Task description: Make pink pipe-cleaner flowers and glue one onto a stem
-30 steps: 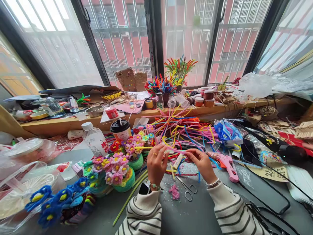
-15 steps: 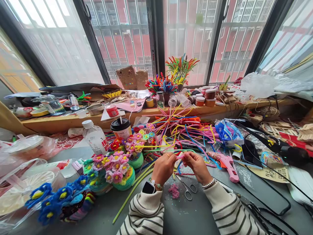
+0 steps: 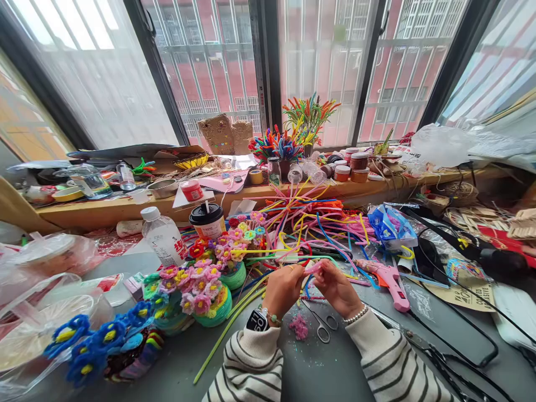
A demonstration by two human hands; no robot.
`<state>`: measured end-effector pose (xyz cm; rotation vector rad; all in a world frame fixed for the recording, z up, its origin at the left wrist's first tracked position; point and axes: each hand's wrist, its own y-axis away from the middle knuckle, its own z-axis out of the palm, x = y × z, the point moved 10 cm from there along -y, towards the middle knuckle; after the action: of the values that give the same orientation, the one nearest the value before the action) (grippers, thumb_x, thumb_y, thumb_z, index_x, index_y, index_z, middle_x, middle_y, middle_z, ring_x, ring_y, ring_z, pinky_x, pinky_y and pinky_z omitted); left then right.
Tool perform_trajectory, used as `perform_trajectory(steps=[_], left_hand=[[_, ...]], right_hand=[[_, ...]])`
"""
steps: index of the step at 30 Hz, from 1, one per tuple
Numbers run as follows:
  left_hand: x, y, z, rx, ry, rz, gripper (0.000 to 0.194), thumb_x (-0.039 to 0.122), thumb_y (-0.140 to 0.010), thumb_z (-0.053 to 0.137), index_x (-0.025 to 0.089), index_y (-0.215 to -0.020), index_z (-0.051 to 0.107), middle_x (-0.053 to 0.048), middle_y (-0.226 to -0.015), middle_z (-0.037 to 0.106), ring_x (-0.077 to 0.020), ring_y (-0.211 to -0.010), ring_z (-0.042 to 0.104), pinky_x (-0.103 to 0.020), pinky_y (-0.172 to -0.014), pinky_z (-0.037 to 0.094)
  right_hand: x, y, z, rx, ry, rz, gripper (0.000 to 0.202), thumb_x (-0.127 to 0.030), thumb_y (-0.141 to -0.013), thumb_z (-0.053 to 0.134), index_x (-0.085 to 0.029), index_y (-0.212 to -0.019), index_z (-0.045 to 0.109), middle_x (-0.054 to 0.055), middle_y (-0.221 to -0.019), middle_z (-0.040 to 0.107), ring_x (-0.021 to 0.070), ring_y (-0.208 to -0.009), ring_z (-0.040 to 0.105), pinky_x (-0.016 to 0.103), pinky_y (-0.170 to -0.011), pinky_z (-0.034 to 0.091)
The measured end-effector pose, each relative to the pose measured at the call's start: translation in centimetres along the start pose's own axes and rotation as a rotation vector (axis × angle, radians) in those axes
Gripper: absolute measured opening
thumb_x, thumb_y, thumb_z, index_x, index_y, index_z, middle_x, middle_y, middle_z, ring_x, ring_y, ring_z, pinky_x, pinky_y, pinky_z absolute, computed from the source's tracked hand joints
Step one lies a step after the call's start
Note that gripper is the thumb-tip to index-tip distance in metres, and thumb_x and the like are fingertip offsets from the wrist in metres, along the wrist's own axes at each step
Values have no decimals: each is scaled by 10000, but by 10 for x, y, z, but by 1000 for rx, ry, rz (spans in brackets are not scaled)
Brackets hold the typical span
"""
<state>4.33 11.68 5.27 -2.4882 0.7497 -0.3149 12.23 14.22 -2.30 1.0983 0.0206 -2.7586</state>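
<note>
Between the fingertips of my left hand (image 3: 285, 287) and my right hand (image 3: 337, 286) is a short piece of pink pipe cleaner (image 3: 312, 269). Both hands pinch it, close together above the grey table. Its exact shape is partly hidden by the fingers. Below them lies a small pile of pink fuzz (image 3: 298, 327) with glittery specks around it. Scissors (image 3: 321, 325) with metal handles rest just right of the pile, under my right wrist. A pink glue gun (image 3: 390, 282) lies to the right of my right hand.
Pots of pipe-cleaner flowers (image 3: 201, 287) and blue flowers (image 3: 86, 349) crowd the left. Behind the hands spreads a heap of loose pipe cleaners (image 3: 310, 215). A bottle (image 3: 163, 237) and a lidded cup (image 3: 207, 220) stand back left. The glue gun's black cable (image 3: 452, 332) crosses the right.
My right hand has turned slightly and shifted a little left, its fingers curling more. My left wrist has rolled a little, and the watch face is now lit.
</note>
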Motion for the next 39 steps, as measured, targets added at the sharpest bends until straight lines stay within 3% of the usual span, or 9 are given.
perform_trajectory(steps=[8, 15, 20, 28, 33, 39], left_hand=[[-11, 2, 12, -89, 36, -67, 283, 282, -836, 285, 181, -718, 522, -11, -627, 582, -116, -569, 523, -209, -491, 310], [-22, 6, 15, -143, 125, -123, 255, 273, -822, 316, 189, -720, 534, 3, -642, 586, -114, -576, 529, -197, -495, 323], [-24, 7, 24, -222, 254, -151, 268, 259, -816, 326, 181, -686, 547, 5, -631, 564, -115, -573, 503, -196, -509, 341], [-29, 7, 17, -191, 568, -170, 256, 178, -801, 361, 159, -766, 614, -23, -713, 574, -102, -656, 498, -181, -595, 382], [-34, 8, 17, -194, 558, -185, 207, 189, -767, 439, 150, -728, 639, -20, -656, 588, -104, -623, 510, -188, -587, 391], [-40, 11, 26, -206, 509, -205, 210, 154, -756, 442, 162, -791, 649, -41, -743, 617, -123, -689, 545, -207, -628, 416]], right_hand=[[-1, -1, -4, 34, -261, 30, 142, -214, -603, 667, -173, -590, 532, -70, -492, 439, 41, -438, 350, 162, -397, 308], [3, 2, -9, 61, -294, 84, 182, -231, -569, 688, -171, -547, 517, -64, -491, 432, 49, -442, 366, 178, -394, 344], [-7, 0, -24, 135, -253, 30, 179, -235, -591, 669, -184, -537, 506, -68, -469, 412, 50, -402, 342, 203, -395, 373], [-17, -3, -33, 151, -248, -9, 162, -244, -605, 661, -194, -564, 511, -66, -470, 427, 59, -407, 372, 220, -406, 401], [-12, -4, -33, 143, -321, 25, 187, -232, -578, 689, -181, -555, 511, -75, -463, 430, 34, -411, 379, 175, -412, 406], [-17, -3, -30, 129, -178, -23, 168, -291, -621, 647, -194, -562, 523, -58, -494, 421, 59, -416, 382, 213, -397, 401]])
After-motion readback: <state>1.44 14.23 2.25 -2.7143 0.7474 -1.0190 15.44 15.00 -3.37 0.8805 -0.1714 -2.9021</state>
